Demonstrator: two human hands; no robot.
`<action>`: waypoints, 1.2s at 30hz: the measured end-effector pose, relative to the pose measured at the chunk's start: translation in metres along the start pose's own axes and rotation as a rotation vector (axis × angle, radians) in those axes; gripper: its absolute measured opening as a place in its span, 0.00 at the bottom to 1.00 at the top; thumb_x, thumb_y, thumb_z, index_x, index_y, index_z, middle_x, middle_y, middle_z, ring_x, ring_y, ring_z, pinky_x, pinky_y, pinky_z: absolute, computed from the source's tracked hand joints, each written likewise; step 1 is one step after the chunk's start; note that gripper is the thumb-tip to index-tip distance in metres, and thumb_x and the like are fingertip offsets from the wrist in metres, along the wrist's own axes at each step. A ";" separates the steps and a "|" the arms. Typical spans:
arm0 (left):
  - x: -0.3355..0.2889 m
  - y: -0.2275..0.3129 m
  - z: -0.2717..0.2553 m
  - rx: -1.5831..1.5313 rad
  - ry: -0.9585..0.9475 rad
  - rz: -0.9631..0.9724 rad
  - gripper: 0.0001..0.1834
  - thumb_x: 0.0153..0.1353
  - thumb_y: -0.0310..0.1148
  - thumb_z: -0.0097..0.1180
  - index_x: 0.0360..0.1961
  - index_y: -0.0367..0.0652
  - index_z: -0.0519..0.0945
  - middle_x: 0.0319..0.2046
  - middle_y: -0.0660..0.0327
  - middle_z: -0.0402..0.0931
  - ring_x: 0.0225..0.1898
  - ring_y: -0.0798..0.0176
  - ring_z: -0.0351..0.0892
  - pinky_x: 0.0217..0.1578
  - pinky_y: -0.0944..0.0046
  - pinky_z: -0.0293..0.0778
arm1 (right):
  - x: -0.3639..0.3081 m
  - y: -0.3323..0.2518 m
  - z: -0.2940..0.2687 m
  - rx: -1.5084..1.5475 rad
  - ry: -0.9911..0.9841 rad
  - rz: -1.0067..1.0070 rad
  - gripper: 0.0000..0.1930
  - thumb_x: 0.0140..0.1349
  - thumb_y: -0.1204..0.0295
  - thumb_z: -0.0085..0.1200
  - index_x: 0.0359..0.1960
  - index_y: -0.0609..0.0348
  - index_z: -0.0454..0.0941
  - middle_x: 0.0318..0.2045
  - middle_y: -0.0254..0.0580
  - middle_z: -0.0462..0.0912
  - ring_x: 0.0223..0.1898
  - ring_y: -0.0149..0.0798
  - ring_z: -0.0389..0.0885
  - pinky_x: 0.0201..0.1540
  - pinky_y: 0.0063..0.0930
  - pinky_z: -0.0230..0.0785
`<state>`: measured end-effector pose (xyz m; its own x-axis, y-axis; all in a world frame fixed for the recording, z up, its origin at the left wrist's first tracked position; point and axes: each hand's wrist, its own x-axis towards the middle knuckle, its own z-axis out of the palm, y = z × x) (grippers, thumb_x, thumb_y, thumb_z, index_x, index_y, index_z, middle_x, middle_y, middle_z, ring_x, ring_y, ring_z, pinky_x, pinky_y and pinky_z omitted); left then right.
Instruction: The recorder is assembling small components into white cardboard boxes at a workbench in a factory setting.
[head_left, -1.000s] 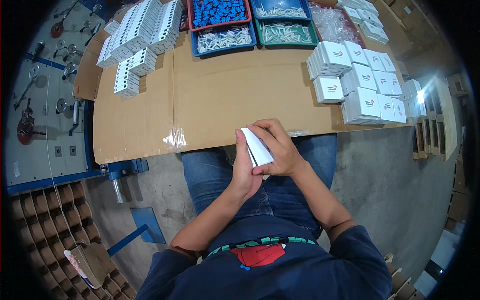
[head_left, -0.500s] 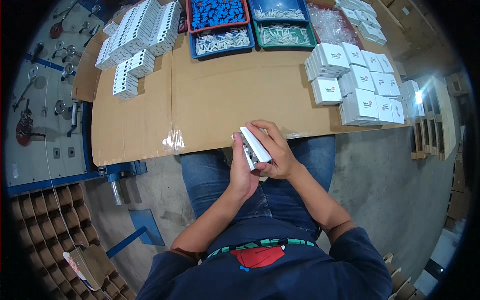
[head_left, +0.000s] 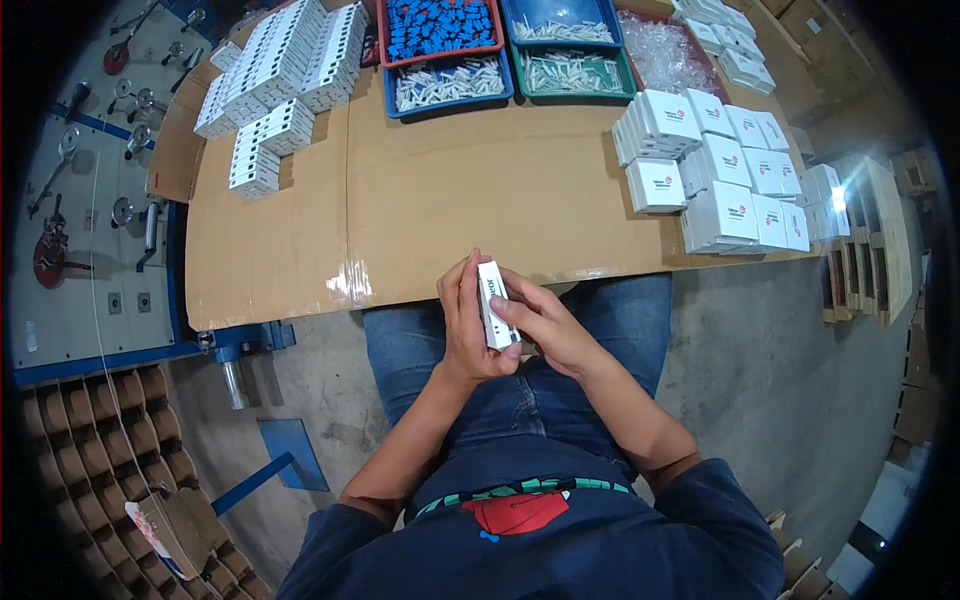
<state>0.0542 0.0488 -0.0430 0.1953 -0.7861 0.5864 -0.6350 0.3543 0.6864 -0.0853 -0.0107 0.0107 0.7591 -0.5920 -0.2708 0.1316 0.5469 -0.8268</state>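
Over my lap, just off the table's front edge, both hands hold a small white plastic box [head_left: 488, 285], turned with a narrow, dark-marked side facing up. My left hand [head_left: 463, 335] wraps its left side, fingers along the far end and thumb at the near end. From the right, my right hand [head_left: 556, 332] grips it, thumb pressing on the upper narrow side and the other fingers partly hidden behind it. The box's halves look closed together; its inside is hidden.
Stacked white housings [head_left: 275, 75] stand at the table's [head_left: 420, 200] far left. Along the back are a red tray [head_left: 443, 55] of blue pieces, a blue tray [head_left: 450, 103] and a green tray [head_left: 575, 97] of small whitish parts. White boxes [head_left: 725, 215] are piled on the right.
The white box was tilted with its two parts gapped and metal parts showing between them. Now it is closed and turned narrow side up, my right thumb on top.
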 end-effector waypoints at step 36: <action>0.017 -0.022 -0.024 -0.606 0.444 -0.390 0.55 0.68 0.75 0.39 0.76 0.34 0.55 0.65 0.49 0.68 0.66 0.53 0.69 0.68 0.54 0.62 | 0.004 -0.026 -0.060 0.045 0.234 -0.014 0.30 0.81 0.52 0.30 0.73 0.62 0.62 0.54 0.54 0.83 0.53 0.45 0.85 0.55 0.38 0.78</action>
<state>0.0899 0.0394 -0.0378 0.6730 -0.6815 0.2875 0.0247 0.4091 0.9121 -0.1237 -0.0630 0.0017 0.5895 -0.7175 -0.3709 0.1733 0.5609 -0.8096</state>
